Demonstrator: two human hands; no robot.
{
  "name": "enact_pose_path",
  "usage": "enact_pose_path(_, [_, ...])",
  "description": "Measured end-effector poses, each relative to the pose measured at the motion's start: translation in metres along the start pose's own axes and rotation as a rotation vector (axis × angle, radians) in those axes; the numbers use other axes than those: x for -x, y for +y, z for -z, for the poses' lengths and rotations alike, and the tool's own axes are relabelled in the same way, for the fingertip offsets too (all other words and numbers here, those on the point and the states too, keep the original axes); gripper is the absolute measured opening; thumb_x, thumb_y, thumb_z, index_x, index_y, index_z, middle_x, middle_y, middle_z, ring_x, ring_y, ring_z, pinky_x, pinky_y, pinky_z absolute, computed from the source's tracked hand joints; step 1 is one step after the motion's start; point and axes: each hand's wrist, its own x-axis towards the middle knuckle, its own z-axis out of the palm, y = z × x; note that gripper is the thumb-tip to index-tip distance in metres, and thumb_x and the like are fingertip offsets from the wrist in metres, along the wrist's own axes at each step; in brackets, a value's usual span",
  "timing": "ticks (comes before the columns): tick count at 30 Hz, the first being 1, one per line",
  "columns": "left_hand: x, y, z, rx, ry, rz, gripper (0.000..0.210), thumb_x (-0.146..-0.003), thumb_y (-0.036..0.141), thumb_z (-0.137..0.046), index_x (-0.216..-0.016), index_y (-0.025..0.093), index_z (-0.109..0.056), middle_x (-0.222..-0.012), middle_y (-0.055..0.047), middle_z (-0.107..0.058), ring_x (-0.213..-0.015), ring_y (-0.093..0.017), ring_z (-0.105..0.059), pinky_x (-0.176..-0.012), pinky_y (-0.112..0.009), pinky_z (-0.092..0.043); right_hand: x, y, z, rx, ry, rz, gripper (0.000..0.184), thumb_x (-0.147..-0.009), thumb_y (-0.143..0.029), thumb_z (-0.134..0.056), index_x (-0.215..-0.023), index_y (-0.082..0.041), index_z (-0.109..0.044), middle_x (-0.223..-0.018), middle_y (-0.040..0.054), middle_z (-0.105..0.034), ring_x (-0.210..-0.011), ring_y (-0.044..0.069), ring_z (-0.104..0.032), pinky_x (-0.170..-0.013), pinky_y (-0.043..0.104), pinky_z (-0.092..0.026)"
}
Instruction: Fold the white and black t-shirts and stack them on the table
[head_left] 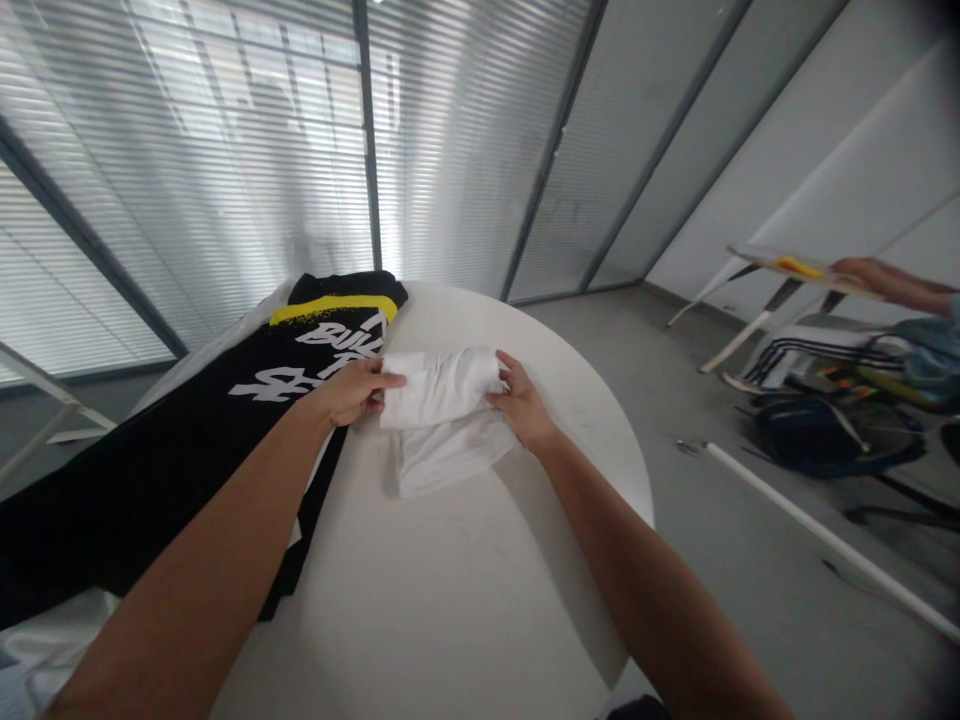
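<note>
A white cloth garment [442,390], folded into a small bundle, lies near the middle of the round white table; its exact kind I cannot make out. My left hand [351,392] pinches its left edge, thumb on top. At the right edge, my right hand [523,402] grips the cloth between thumb and fingers. The upper layer is folded over, and a lower flap spreads on the table toward me. Just left of the bundle, a black garment [187,450] with white lettering and a yellow stripe lies spread out, partly under my left forearm.
The round white table [420,620] has its curved edge at the right. More white fabric [64,640] sits at the lower left. Glass partitions with blinds [450,150] stand behind. On the right are another person's arm [892,283], a small table, a dark bag [832,435] and a white pole [817,530].
</note>
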Motion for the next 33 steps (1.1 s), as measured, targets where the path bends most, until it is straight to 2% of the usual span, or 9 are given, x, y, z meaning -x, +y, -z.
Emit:
enact_pose_path(5, [0.001,0.001,-0.001,0.051,-0.042,-0.132,0.046,-0.058,0.025,-0.085,-0.101,0.017,-0.070,-0.096,-0.006,-0.071,-0.071,-0.017,-0.066,-0.052,-0.029,-0.058,-0.004,0.003,0.004,0.193,0.041,0.145,0.075,-0.060,-0.014,-0.059,-0.133,-0.023,-0.046,-0.123,0.0074,-0.058,-0.098,0.019,-0.058,-0.088,0.035,-0.047])
enact_pose_path(10, [0.001,0.001,-0.003,0.030,-0.037,-0.265,0.048,-0.050,0.022,-0.087,-0.096,0.017,-0.073,-0.103,-0.007,-0.072,-0.092,-0.023,-0.068,-0.079,-0.041,-0.059,-0.007,0.001,0.008,0.406,0.156,0.214,0.044,-0.065,-0.014,-0.058,-0.108,-0.019,-0.064,-0.112,0.0085,-0.066,-0.106,0.026,-0.057,-0.092,0.041,-0.046])
enact_pose_path(14, [0.001,0.001,-0.003,-0.035,-0.105,-0.394,0.023,-0.055,0.020,-0.081,-0.076,0.018,-0.075,-0.104,-0.009,-0.073,-0.106,-0.026,-0.065,-0.095,-0.041,-0.050,-0.007,-0.002,0.013,0.540,0.055,0.220,0.028,-0.068,-0.010,-0.055,-0.089,-0.021,-0.070,-0.100,0.0087,-0.070,-0.104,0.027,-0.059,-0.092,0.038,-0.045])
enact_pose_path(16, [0.000,-0.001,-0.001,-0.087,-0.117,-0.420,0.005,-0.064,0.022,-0.072,-0.063,0.017,-0.072,-0.092,-0.010,-0.075,-0.099,-0.027,-0.067,-0.095,-0.042,-0.049,-0.004,-0.004,0.016,0.605,0.016,0.236,0.032,-0.069,-0.009,-0.055,-0.093,-0.021,-0.071,-0.099,0.0087,-0.070,-0.101,0.026,-0.060,-0.093,0.038,-0.044])
enact_pose_path(17, [-0.002,-0.002,0.000,-0.127,-0.090,-0.430,0.011,-0.067,0.022,-0.066,-0.058,0.017,-0.070,-0.085,-0.010,-0.074,-0.094,-0.026,-0.068,-0.093,-0.042,-0.049,-0.003,-0.005,0.018,0.637,0.027,0.228,0.034,-0.069,-0.009,-0.054,-0.096,-0.021,-0.071,-0.100,0.0089,-0.070,-0.099,0.025,-0.060,-0.093,0.037,-0.044])
enact_pose_path(24, [-0.015,-0.010,-0.003,-0.737,0.417,-0.313,0.024,-0.084,0.035,-0.048,-0.078,0.020,-0.066,-0.086,-0.008,-0.069,-0.090,-0.025,-0.062,-0.087,-0.038,-0.045,-0.001,-0.007,0.024,0.681,0.261,-0.071,0.029,-0.085,-0.027,-0.044,-0.098,-0.023,-0.069,-0.090,0.0060,-0.069,-0.083,0.020,-0.064,-0.080,0.035,-0.047])
enact_pose_path(27, [-0.014,-0.011,-0.008,-0.804,0.372,-0.303,0.027,-0.081,0.046,-0.056,-0.088,0.022,-0.066,-0.084,-0.006,-0.067,-0.087,-0.024,-0.061,-0.082,-0.034,-0.042,0.001,-0.007,0.018,0.699,0.209,-0.094,0.026,-0.085,-0.044,-0.052,-0.090,-0.024,-0.069,-0.077,0.0042,-0.067,-0.073,0.020,-0.062,-0.074,0.033,-0.046])
enact_pose_path(30, [-0.012,-0.012,-0.011,-0.827,0.284,-0.312,0.029,-0.083,0.043,-0.056,-0.100,0.023,-0.066,-0.075,-0.002,-0.065,-0.072,-0.019,-0.059,-0.070,-0.029,-0.040,0.002,-0.007,0.012,0.729,0.171,-0.053,0.020,-0.082,-0.038,-0.060,-0.095,-0.025,-0.068,-0.075,0.0041,-0.067,-0.071,0.020,-0.061,-0.073,0.033,-0.045])
enact_pose_path(33, [-0.013,-0.014,-0.009,-0.829,0.303,-0.335,0.028,-0.085,0.035,-0.053,-0.106,0.021,-0.065,-0.070,-0.001,-0.064,-0.064,-0.018,-0.057,-0.066,-0.028,-0.039,0.001,-0.007,0.011,0.707,0.144,0.025,0.019,-0.086,-0.031,-0.054,-0.097,-0.025,-0.068,-0.084,0.0058,-0.069,-0.078,0.021,-0.062,-0.077,0.034,-0.044])
